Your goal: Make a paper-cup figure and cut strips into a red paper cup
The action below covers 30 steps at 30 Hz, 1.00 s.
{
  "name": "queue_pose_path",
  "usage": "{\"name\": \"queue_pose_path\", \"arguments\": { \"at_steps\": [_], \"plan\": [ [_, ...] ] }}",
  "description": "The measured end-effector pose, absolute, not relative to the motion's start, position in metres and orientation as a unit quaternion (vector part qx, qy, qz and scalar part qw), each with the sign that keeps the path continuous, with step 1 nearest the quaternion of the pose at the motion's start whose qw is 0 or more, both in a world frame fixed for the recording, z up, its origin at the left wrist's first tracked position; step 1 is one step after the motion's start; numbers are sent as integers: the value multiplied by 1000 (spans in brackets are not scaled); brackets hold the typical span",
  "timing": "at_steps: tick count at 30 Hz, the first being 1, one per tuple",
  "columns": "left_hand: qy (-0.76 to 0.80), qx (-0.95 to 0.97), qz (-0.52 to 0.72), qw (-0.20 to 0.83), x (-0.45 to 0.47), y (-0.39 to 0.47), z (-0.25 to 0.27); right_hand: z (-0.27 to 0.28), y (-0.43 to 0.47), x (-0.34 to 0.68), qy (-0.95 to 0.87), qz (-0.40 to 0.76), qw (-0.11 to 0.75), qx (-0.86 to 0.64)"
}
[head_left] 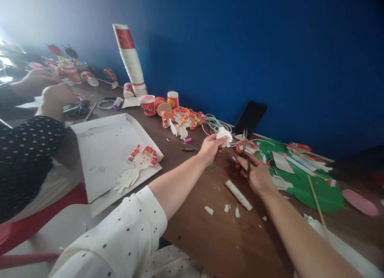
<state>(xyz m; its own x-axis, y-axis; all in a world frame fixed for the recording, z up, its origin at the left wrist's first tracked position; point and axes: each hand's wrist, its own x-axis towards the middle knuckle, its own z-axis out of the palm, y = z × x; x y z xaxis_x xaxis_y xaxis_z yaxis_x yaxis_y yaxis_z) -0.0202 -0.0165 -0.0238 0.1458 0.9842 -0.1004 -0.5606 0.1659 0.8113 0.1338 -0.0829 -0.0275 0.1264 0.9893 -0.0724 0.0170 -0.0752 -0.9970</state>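
Observation:
Between the thumb and fingers of my left hand (210, 149) is a white paper cutout (224, 136), its edges uneven. My right hand (255, 172) grips a pair of scissors (246, 156) whose blades point up, a short way right of the paper and apart from it. On the brown table (204, 230) below my hands lie a white tube (239, 195) and several paper scraps (209, 210). Behind the paper rests a coil of pale cable (214, 123).
A tall stack of paper cups (132, 62) leans near the blue wall. Red paper crafts (183, 120) and a white box lid (105, 150) lie left. A dark phone (250, 117) leans on the wall; a green sheet (321, 194) lies right. Another person's hands (57, 94) work at far left.

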Motion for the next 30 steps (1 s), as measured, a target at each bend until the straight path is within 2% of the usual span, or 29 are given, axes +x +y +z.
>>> {"name": "queue_pose_path", "arguments": {
  "at_steps": [3,6,16,22,30],
  "plan": [
    [323,352,512,714,-16,-21,-24,-23,-80,132,-418,480,575,-514],
    [312,377,462,740,-13,-28,-24,-19,-78,131,-410,493,595,-485],
    [308,383,406,770,-14,-32,-21,-25,-77,137,-444,474,592,-476],
    [294,376,381,792,-16,-33,-20,-25,-78,135,-489,420,586,-490],
    [324,410,357,774,-15,-33,-20,-27,-79,138,-484,407,582,-511]
  ]
}}
